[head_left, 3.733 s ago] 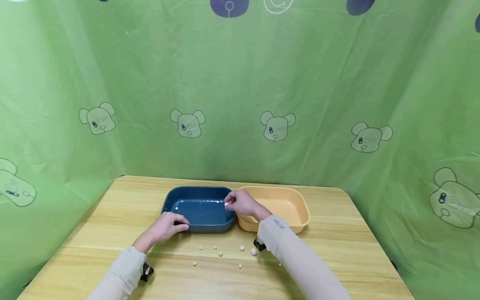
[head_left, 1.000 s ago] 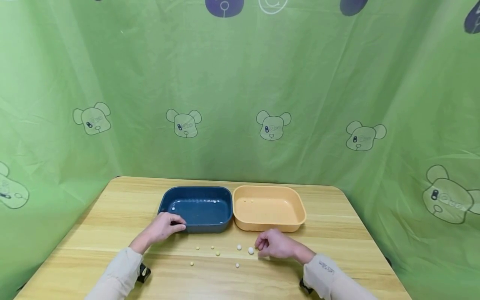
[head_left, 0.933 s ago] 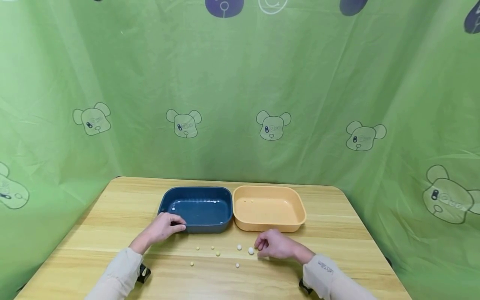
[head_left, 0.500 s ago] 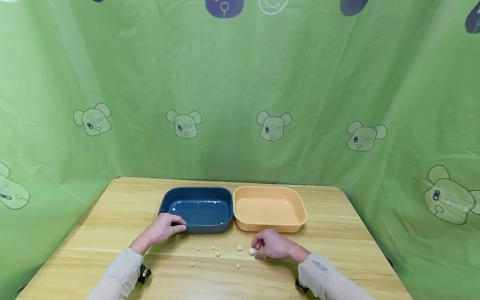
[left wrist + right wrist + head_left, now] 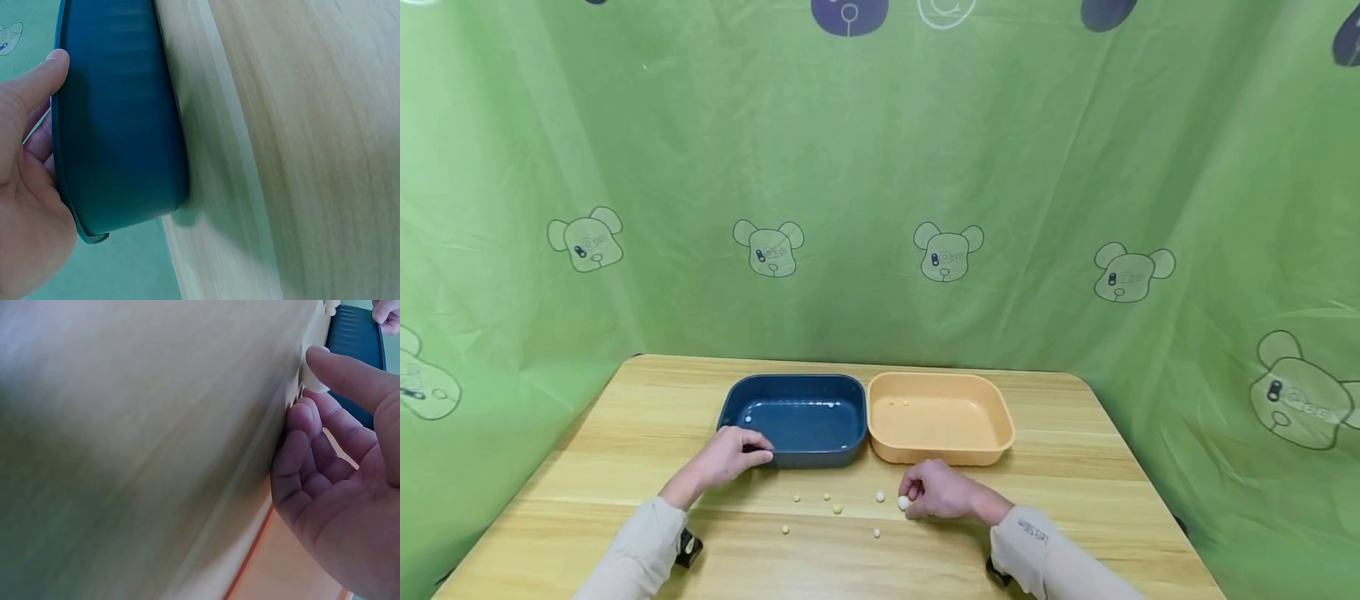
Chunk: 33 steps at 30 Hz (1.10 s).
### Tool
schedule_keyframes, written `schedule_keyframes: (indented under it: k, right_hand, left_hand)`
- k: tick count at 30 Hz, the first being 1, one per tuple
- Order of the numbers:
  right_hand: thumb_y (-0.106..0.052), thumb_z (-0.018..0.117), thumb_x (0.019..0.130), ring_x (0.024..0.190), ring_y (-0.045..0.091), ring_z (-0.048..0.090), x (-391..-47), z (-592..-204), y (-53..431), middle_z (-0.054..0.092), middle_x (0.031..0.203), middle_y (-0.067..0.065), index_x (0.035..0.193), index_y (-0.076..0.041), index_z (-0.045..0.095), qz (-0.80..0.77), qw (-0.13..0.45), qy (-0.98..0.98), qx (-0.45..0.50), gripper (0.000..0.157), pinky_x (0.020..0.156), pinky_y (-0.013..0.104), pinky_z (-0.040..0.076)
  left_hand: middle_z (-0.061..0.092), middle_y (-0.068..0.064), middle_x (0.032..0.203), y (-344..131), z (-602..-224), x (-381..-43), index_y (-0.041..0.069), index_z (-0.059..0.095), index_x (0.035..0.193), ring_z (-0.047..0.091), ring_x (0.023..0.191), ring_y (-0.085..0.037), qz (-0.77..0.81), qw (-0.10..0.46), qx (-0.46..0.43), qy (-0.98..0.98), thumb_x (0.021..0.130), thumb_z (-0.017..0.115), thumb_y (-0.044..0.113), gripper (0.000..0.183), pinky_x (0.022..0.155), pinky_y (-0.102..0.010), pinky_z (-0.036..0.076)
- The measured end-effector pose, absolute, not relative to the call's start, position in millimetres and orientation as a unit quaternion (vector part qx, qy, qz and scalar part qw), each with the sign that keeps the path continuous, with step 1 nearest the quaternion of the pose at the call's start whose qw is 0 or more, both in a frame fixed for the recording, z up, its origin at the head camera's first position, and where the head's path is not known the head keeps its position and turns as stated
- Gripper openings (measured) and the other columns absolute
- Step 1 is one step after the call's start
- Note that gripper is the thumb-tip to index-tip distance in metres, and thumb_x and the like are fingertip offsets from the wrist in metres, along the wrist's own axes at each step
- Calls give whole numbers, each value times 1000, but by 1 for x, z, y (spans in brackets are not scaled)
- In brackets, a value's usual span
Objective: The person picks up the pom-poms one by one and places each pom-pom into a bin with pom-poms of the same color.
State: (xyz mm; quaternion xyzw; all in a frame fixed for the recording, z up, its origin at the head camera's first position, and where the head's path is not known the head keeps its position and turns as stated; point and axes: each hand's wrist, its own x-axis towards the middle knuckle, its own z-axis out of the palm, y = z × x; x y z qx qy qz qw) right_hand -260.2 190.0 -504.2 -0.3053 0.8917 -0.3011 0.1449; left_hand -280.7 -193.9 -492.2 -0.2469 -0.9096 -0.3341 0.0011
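Note:
My left hand (image 5: 727, 456) grips the near-left rim of a dark blue plastic basin (image 5: 820, 458). In the left wrist view the thumb (image 5: 51, 67) lies on the basin's outer side, with the fingers over the rim. On the table in front of an orange basin (image 5: 943, 457), my right hand (image 5: 942, 490) pinches a large white ball (image 5: 903, 503). The right wrist view shows that white ball (image 5: 312, 374) between thumb and index finger, the other fingers curled. A white ball (image 5: 880, 497) and a smaller white ball (image 5: 877, 533) lie just left of this hand.
Several small yellow balls (image 5: 837, 509) are scattered on the wooden table (image 5: 1075, 500), left of the white ones. A few white balls (image 5: 748, 419) sit inside the blue basin. Two tiny balls (image 5: 906, 403) rest in the orange basin beside it. A green curtain (image 5: 865, 317) stands behind.
My right hand came back from over the blue basin to the table, then slid left and closed its fingertips on the large white ball. The left hand keeps its place on the rim.

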Motion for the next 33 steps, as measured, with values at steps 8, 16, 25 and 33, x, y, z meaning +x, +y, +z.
schedule_keyframes:
  k: [8, 16, 25, 33]
  right_hand:
    - [-5, 78, 72, 69, 4, 51, -258, -504, 189, 58, 73, -6, 81, -14, 66, -303, 146, 892, -303, 17, 63, 20, 44]
    - [-5, 77, 72, 69, 4, 50, -258, -504, 188, 58, 73, -6, 83, -14, 67, -303, 141, 890, -311, 18, 63, 20, 43]
    - [-6, 78, 71, 70, 6, 52, -257, -506, 191, 59, 74, -6, 81, -16, 67, -308, 135, 885, -322, 18, 63, 20, 44]
    - [-7, 78, 73, 70, 4, 52, -256, -503, 192, 59, 74, -6, 82, -15, 67, -317, 135, 879, -329, 17, 62, 20, 45]
  left_hand:
    - [70, 6, 91, -194, -493, -280, 18, 74, 93, 64, 88, -14, -335, 2, -245, -910, 89, 67, 25, 11, 75, -30, 51]
    - [70, 6, 91, -195, -494, -282, 17, 74, 93, 64, 88, -15, -336, 5, -252, -908, 89, 67, 24, 11, 75, -31, 51]
    - [70, 6, 91, -195, -494, -282, 17, 74, 92, 64, 88, -15, -335, 7, -253, -907, 89, 67, 24, 11, 76, -33, 51]
    - [70, 7, 91, -194, -495, -282, 17, 74, 92, 64, 88, -15, -330, 14, -253, -909, 88, 68, 23, 10, 77, -31, 50]
